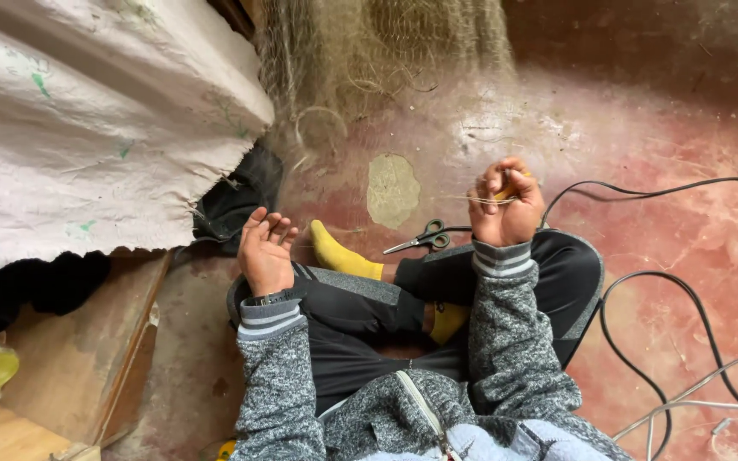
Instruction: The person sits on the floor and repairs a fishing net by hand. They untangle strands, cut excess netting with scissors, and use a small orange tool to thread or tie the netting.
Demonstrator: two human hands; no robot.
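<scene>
Between fingers of right hand (506, 205): yellow netting needle (506, 193); left hand (265, 252) apart, empty

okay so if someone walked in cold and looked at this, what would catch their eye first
Probably the right hand, raised at centre and closed on a small yellow tool with thin line running off to the left. Next, the bright yellow sock on the crossed legs, with the scissors lying on the red floor just beyond. The left hand is open, palm up, below the fishing net.
</scene>
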